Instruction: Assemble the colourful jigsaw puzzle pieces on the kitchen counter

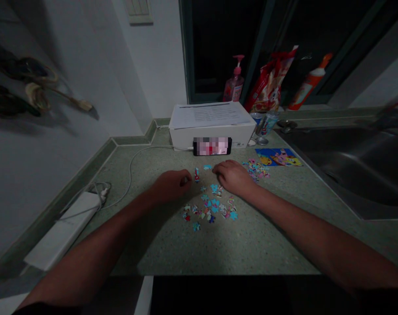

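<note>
While both hands rest on the speckled green countertop (261, 245), the left hand (170, 186) sits loosely curled, fingertips just beside a red-and-blue jigsaw piece (196, 175). The right hand (233, 177) is half-closed, nothing visibly held, near a pale-blue piece (207, 167). Multicoloured cardboard jigsaw pieces (210, 208) lie scattered just below. Tiny pcs: pinch w/ fingertips, no sweeping.

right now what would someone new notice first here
Colourful jigsaw pieces scattered across the speckled countertop stand out first, between and in front of the left hand and right hand. Behind them, a phone stands against a white box, and a bright cartoon picture lies to the right, near the steel sink.
</note>
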Available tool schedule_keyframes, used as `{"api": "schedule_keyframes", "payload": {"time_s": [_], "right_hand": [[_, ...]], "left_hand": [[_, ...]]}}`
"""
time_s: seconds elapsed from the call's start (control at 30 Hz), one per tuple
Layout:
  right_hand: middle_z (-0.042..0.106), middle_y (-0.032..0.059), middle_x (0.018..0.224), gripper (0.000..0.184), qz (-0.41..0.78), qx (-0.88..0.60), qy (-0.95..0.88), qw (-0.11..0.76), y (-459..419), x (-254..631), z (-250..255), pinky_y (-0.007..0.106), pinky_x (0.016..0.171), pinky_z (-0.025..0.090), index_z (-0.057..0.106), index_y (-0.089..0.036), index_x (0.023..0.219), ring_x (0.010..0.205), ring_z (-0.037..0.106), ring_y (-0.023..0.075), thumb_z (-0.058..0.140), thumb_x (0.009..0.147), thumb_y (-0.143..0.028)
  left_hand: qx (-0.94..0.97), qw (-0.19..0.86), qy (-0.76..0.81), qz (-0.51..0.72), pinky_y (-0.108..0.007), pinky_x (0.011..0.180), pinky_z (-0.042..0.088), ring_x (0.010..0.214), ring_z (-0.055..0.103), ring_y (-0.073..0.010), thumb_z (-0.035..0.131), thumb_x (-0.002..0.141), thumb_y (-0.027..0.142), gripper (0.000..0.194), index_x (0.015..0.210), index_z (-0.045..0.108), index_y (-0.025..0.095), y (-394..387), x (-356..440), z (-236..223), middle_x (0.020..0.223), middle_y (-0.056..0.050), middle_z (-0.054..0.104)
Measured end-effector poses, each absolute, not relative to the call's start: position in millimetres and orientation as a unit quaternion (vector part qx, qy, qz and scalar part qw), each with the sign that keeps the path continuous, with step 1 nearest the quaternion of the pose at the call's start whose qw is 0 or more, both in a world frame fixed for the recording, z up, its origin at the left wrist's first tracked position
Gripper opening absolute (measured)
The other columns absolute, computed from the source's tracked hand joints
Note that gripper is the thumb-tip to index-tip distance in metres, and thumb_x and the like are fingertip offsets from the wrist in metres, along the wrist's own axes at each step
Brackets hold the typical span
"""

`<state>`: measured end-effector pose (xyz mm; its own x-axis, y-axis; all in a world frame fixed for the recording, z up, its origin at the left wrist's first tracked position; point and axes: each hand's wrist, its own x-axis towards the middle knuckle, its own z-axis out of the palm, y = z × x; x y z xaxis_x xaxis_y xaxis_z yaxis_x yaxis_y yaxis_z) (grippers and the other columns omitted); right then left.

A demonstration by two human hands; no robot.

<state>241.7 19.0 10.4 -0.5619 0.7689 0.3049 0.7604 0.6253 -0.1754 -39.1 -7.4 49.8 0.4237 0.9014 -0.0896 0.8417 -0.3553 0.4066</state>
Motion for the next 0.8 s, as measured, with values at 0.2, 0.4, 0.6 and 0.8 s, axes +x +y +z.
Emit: {"api": "schedule_keyframes", "payload": {"time_s": [0.2, 0.4, 0.6, 0.8], "right_hand": [[0.081, 0.0123, 0.105, 0.030, 0.013, -0.436, -0.881, 0.182, 20, 241, 10, 0.042, 0.099, 0.047, 0.081, -0.016, 0.106, 0.100, 0.069, 0.0278, 0.058, 0.091, -0.005], [0.081, 0.0118, 0.106, 0.033, 0.014, -0.437, -0.880, 0.184, 19, 241, 9, 0.043, 0.100, 0.048, 0.081, -0.017, 0.106, 0.100, 0.070, 0.0277, 0.057, 0.089, -0.004], [0.081, 0.0133, 0.107, 0.032, 0.012, -0.439, -0.881, 0.174, 18, 241, 12, 0.043, 0.102, 0.048, 0.082, -0.015, 0.107, 0.102, 0.071, 0.0286, 0.057, 0.090, -0.005], [0.081, 0.0125, 0.106, 0.033, 0.010, -0.440, -0.880, 0.178, 19, 241, 10, 0.042, 0.101, 0.047, 0.082, -0.016, 0.107, 0.101, 0.070, 0.0281, 0.056, 0.090, -0.005]], "left_hand": [[0.840, 0.245, 0.484, 0.026, -0.033, 0.074, 0.040, 0.074, 0.062, -0.0202, 0.066, 0.095, 0.026, 0.012, 0.102, 0.076, 0.024, -8, -46, 61, 0.082, -0.002, 0.075], [0.851, 0.288, 0.439, -0.018, -0.029, 0.072, 0.040, 0.077, 0.065, -0.0176, 0.067, 0.093, 0.021, 0.011, 0.095, 0.077, 0.022, -12, -50, 69, 0.087, 0.000, 0.078], [0.847, 0.332, 0.415, -0.029, -0.027, 0.069, 0.036, 0.070, 0.060, -0.0146, 0.069, 0.090, 0.016, 0.009, 0.088, 0.076, 0.020, -17, -50, 74, 0.076, 0.003, 0.071], [0.851, 0.346, 0.392, -0.052, -0.028, 0.069, 0.038, 0.073, 0.063, -0.0163, 0.069, 0.093, 0.025, 0.010, 0.088, 0.076, 0.021, -18, -48, 76, 0.079, 0.002, 0.073]]}}
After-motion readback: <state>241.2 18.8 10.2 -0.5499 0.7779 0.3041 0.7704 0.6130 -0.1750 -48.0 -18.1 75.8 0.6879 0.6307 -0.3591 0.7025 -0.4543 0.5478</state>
